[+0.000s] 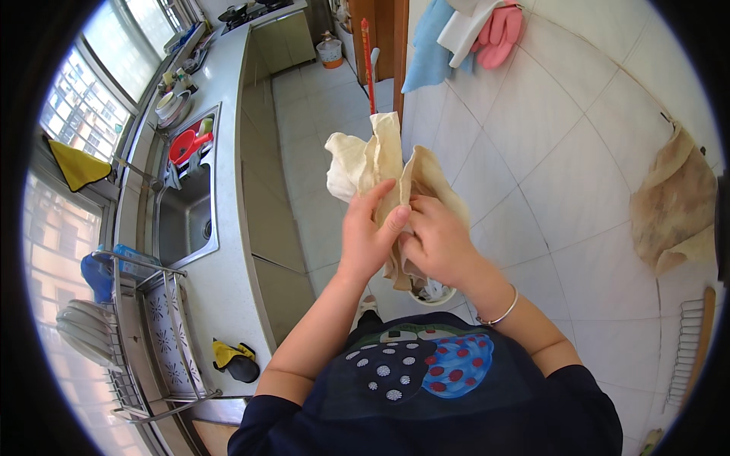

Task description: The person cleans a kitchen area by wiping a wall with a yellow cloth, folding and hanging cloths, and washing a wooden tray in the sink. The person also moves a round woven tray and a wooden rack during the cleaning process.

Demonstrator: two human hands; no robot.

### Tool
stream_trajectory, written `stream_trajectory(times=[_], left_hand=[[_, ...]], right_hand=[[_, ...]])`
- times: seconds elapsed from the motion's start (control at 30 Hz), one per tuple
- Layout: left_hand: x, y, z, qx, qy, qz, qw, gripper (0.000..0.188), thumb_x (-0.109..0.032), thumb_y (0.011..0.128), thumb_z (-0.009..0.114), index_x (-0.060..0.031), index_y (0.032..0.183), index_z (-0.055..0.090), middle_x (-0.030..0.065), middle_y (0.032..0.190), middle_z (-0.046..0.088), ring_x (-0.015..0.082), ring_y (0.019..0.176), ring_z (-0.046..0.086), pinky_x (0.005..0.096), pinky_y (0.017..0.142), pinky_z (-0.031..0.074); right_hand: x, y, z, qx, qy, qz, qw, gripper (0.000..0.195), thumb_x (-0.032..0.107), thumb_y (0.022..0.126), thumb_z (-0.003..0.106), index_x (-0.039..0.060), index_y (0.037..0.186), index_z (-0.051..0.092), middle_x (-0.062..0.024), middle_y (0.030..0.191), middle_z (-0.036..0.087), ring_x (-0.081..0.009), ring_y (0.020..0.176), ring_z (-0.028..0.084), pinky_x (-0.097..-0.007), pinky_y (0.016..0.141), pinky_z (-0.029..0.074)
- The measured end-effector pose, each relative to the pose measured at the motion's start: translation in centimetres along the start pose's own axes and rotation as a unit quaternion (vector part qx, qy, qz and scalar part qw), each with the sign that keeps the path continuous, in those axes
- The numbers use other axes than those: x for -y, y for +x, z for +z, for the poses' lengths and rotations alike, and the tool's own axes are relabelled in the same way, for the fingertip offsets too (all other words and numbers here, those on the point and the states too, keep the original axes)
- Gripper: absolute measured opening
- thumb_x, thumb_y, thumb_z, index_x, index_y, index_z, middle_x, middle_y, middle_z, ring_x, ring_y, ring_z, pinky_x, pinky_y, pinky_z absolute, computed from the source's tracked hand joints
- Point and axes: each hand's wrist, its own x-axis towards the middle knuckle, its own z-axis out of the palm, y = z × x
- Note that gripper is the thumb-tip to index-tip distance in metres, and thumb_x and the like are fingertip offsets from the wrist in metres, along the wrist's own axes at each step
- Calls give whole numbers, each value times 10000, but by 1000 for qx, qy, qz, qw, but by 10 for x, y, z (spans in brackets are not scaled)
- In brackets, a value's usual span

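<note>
A cream-coloured cloth (389, 142) is bunched upright in front of me, its folds spreading above my fingers. My left hand (370, 228) grips it from the left, with the thumb across the folds. My right hand (436, 239), with a bangle at the wrist, holds the cloth's right side; its fingertips are partly hidden in the folds. Behind the cloth's top rises a red pole (368, 65), whose lower part the cloth hides. Below the cloth stands a bin (436, 299) with a light plastic liner, partly covered by my hand and shirt.
Along the left runs a counter (231, 308) with a steel sink (185, 216), a red dipper (183, 145) and a dish rack (177, 319). A black and yellow cloth (235, 359) lies on it. Pink gloves (497, 37) and a stained cloth (673, 199) hang on the tiled wall.
</note>
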Motion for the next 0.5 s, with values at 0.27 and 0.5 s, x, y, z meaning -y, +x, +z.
stream_trajectory(times=[0.27,0.5], left_hand=[[13,-1,-4,-28,10,-91,995,338,-155,862,618,25,1148,605,157,988,645,224,905,628,328,819,490],[-15,8,-30,94,-222,-213,947,230,-67,919,528,45,1105,605,31,945,648,82,853,586,243,778,478]], right_hand=[[2,-17,9,-36,-112,-84,990,417,150,748,697,25,1127,574,-170,1182,539,-383,1169,483,-465,987,390],[-109,-27,-19,-186,-35,150,970,634,265,815,694,19,1332,421,-199,1329,465,-361,1223,438,-444,1000,386]])
